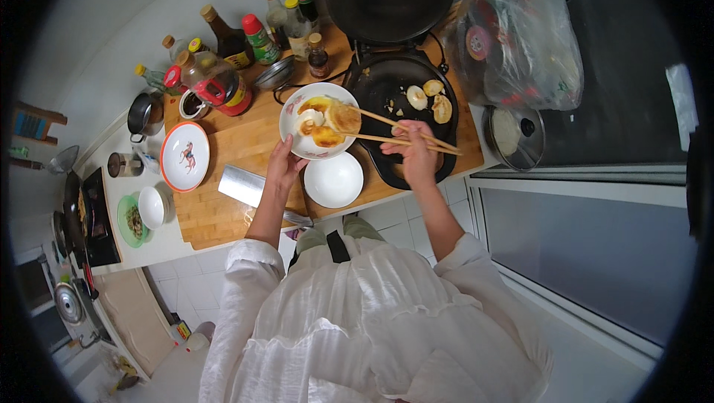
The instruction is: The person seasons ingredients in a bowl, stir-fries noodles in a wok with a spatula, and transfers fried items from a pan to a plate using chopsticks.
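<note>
My left hand holds the rim of a white patterned bowl, which contains several browned fried pieces, perhaps eggs or dough. In my right hand is a pair of wooden chopsticks, their tips around a browned round piece at the bowl's right side. An open electric griddle lies beyond and to the right, with several fried pieces on its black plate. Beneath my left hand's bowl, nearer me, stands an empty white bowl.
A cleaver lies on the wooden board left of my left forearm. An orange-rimmed plate, sauce bottles and a small pot stand leftward. A lidded glass pan and a plastic bag are rightward.
</note>
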A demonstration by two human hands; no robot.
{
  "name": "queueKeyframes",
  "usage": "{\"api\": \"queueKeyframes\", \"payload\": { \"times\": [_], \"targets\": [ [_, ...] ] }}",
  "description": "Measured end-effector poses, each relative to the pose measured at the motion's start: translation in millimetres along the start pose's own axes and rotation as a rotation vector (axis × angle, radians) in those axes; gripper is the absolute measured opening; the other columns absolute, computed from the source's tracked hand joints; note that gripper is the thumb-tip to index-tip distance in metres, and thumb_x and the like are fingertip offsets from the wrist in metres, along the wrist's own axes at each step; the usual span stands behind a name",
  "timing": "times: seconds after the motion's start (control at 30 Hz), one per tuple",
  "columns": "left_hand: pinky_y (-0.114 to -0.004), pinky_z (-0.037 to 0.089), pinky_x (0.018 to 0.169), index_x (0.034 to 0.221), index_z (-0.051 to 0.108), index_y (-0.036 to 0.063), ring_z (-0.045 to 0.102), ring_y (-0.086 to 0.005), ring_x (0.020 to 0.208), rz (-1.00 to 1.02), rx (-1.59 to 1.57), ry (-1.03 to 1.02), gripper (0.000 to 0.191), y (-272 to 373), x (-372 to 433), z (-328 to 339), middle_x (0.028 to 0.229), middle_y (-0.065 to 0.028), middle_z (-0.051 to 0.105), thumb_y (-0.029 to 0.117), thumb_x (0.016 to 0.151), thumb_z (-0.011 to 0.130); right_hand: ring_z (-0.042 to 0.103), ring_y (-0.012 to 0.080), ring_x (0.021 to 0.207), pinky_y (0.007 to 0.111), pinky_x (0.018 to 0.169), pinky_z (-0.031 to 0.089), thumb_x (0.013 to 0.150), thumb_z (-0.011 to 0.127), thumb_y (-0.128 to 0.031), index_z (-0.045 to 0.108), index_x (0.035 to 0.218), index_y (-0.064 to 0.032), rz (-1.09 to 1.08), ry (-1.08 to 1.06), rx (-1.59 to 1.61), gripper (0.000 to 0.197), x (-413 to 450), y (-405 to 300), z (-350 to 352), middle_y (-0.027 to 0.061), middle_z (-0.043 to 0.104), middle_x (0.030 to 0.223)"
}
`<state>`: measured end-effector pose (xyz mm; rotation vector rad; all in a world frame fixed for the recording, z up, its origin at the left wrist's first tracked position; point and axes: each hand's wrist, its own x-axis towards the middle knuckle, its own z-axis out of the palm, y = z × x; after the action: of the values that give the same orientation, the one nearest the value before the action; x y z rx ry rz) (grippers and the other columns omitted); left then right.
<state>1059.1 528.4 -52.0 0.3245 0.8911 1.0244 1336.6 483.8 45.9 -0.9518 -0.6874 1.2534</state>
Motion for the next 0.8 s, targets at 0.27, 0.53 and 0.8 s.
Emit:
{"api": "queueKeyframes", "payload": {
  "times": [0.27, 0.53, 0.8],
  "targets": [
    [-0.036, 0.056, 0.076, 0.122, 0.046, 0.0094, 0.06, -0.0205, 0.096, -0.016, -0.051, 0.005, 0.041, -4.6, 4.9, 1.2, 0.112, -0.0081, 0.057, 0.03, 0.088, 0.056, 0.063, 0.0187, 0.065, 0.024, 0.056, 0.054, 0.094, 0.045, -0.025, 0.05, 0.105, -0.0011, -0.101, 0.166, -0.224, 0.027, -22.1, -20.2, -60.3, 0.0107, 0.054, 0.095],
    [-0.036, 0.056, 0.077, 0.118, 0.05, 0.0083, 0.06, -0.02, 0.097, 0.014, -0.045, 0.025, 0.036, -0.5, -0.4, 5.0, 0.11, -0.0084, 0.058, 0.028, 0.088, 0.057, 0.063, 0.0136, 0.065, 0.023, 0.059, 0.051, 0.093, 0.047, -0.019, 0.056, 0.101, 0.0015, -0.001, 0.156, -0.633, 0.024, 27.4, 3.2, -114.8, 0.0079, 0.06, 0.08],
    [-0.033, 0.057, 0.074, 0.114, 0.049, 0.009, 0.062, -0.0186, 0.093, 0.021, -0.059, 0.0, 0.033, -6.2, -4.8, 0.5, 0.106, -0.0081, 0.059, 0.029, 0.089, 0.056, 0.065, 0.0197, 0.067, 0.026, 0.061, 0.054, 0.094, 0.044, -0.02, 0.053, 0.098, 0.0056, -0.089, 0.135, -0.589, 0.027, 18.5, -27.7, -84.7, 0.0158, 0.06, 0.085]
  ]
}}
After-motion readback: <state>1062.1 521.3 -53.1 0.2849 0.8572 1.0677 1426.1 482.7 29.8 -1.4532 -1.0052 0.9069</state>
